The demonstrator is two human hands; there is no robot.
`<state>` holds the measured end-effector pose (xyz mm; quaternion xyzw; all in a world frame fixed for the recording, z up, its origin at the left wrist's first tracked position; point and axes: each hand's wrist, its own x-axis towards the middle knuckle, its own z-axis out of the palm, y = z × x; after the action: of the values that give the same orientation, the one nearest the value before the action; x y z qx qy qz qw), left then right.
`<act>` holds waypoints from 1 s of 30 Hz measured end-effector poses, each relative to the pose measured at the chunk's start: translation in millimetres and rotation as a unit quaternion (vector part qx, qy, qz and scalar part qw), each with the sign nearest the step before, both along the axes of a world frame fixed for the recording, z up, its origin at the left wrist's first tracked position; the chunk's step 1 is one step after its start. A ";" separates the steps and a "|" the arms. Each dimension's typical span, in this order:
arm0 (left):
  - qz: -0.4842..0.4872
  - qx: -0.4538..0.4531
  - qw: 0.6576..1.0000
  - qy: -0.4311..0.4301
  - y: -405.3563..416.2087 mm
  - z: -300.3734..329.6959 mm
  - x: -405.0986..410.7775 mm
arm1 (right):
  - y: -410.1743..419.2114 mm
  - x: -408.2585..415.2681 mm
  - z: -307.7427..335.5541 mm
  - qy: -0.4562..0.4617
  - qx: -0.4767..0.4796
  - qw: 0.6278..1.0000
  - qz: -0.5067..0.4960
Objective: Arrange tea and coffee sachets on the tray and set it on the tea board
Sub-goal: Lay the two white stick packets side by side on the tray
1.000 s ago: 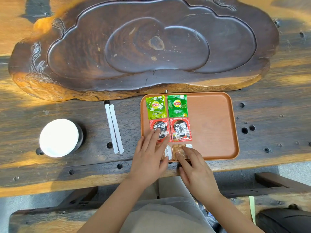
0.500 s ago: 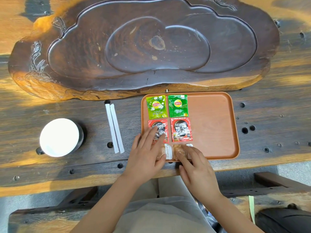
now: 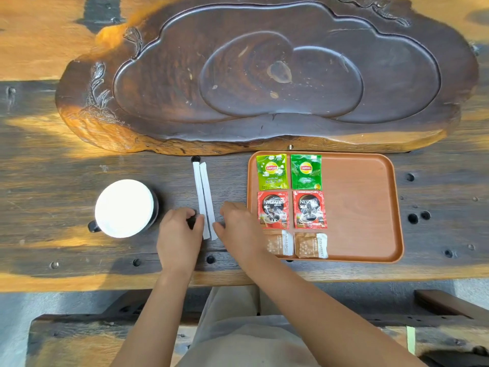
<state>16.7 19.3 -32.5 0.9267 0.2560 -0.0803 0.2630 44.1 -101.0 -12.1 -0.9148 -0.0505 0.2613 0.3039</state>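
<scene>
The left hand (image 3: 177, 235) and right hand (image 3: 239, 229) flank the near ends of two white stick sachets (image 3: 204, 201) on the table (image 3: 53, 165), fingers curled and touching them; whether either grips is unclear. On the tray (image 3: 370, 207), the right wrist hides part of a brown sachet (image 3: 280, 243).

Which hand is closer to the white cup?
The left hand: it lies just right of the cup, beside the white sticks. The right hand sits beyond those sticks, by the tray.

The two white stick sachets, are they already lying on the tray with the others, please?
No, the two white stick sachets lie on the table left of the tray, between both hands.
</scene>
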 end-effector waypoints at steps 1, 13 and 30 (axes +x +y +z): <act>0.001 0.001 1.000 0.005 -1.4 -1.9 2.3 | 6.3 2.5 -2.2 0.014 -0.017 1.000 0.005; 0.026 -0.003 0.999 0.026 1.2 -5.5 11.5 | 23.9 -0.2 -12.6 0.003 -0.112 0.994 0.017; 0.030 -0.212 0.977 -0.007 -51.6 54.3 19.2 | -97.5 -19.1 35.9 0.042 0.100 0.964 -0.243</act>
<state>35.9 -32.3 21.8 0.8422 0.2589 -0.1180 0.4580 25.0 -198.5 23.8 -0.8529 0.1598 0.2112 0.4499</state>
